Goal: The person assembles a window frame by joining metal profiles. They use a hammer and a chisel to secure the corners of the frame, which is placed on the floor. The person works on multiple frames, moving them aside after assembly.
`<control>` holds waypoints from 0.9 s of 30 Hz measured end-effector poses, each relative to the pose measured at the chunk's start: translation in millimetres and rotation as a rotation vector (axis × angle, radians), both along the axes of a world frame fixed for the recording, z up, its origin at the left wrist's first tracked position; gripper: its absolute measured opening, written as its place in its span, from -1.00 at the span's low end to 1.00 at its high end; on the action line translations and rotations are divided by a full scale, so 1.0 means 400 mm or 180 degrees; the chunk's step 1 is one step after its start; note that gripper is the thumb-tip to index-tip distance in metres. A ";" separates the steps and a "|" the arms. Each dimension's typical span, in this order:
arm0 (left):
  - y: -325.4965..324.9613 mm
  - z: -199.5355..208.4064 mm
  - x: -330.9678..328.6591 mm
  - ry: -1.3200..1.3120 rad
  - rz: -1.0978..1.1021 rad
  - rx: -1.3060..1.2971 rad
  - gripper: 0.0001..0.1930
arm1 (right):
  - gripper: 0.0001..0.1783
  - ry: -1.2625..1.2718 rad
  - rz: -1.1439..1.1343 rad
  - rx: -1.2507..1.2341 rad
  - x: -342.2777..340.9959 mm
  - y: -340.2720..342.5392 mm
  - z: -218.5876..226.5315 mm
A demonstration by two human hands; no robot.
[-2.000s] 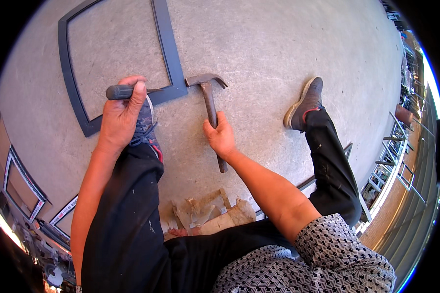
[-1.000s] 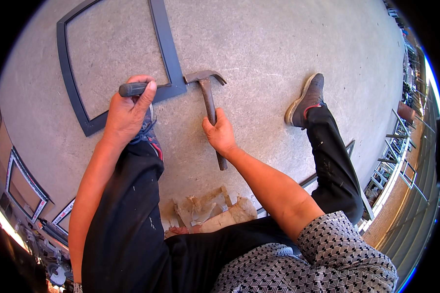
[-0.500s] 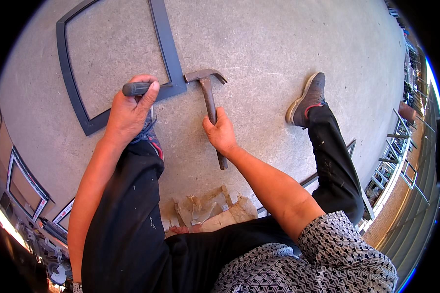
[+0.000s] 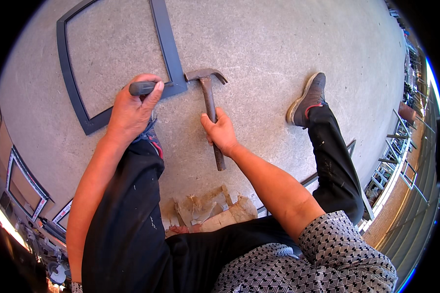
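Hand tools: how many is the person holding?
2: a hammer in the right hand and a dark-handled tool, partly covered, in the left hand. No other held tool shows.

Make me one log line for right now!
left hand: holds dark-handled tool | right hand: holds claw hammer | dark frame: on floor, near hammer

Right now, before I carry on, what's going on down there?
A person has a tool in each of their hands. The left hand grips a dark-handled tool, its slim shaft pointing right, over the near-right corner of a dark grey frame lying on the concrete floor. The right hand holds a claw hammer by its handle, the head beside that corner. Whether the hammer or the shaft touches the frame, I can't tell.
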State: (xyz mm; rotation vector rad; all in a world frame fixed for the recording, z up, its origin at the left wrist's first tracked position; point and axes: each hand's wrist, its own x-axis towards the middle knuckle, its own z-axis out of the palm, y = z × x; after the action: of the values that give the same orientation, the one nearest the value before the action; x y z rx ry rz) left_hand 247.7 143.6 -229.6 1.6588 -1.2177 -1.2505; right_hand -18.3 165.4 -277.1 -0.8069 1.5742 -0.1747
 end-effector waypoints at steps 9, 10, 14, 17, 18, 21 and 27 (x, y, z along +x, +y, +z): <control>-0.022 0.030 -0.021 -0.0541 -0.0428 -0.0135 -0.79 | -0.77 -0.0050 -0.0164 -0.0349 -0.006 -0.027 0.128; -0.024 0.031 -0.024 -0.0637 -0.0456 -0.0186 -0.80 | -0.77 0.0036 -0.0065 -0.0704 -0.014 -0.020 0.140; -0.046 0.048 -0.034 -0.0754 -0.0745 -0.0313 -0.83 | -0.78 0.0485 0.0434 -0.1704 -0.049 -0.018 0.254; -0.049 0.025 -0.037 -0.0848 -0.0888 -0.0522 -0.84 | -0.75 0.0608 0.1063 -0.1981 -0.036 -0.043 0.390; -0.049 0.023 -0.040 -0.0854 -0.0893 -0.0594 -0.84 | -0.74 0.0566 0.1231 -0.2010 -0.034 -0.048 0.419; -0.056 0.022 -0.049 -0.0914 -0.0984 -0.0694 -0.84 | -0.65 0.0448 0.1745 -0.2204 -0.053 -0.053 0.463; -0.056 0.025 -0.058 -0.1037 -0.1014 -0.0715 -0.88 | -0.64 0.0884 0.2105 -0.2184 -0.024 -0.047 0.483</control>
State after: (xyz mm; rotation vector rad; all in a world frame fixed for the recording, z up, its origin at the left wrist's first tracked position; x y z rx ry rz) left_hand 224.7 121.0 -219.6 1.5831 -1.8089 -0.9982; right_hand -27.9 146.5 -83.9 -1.9122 1.4147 -0.1193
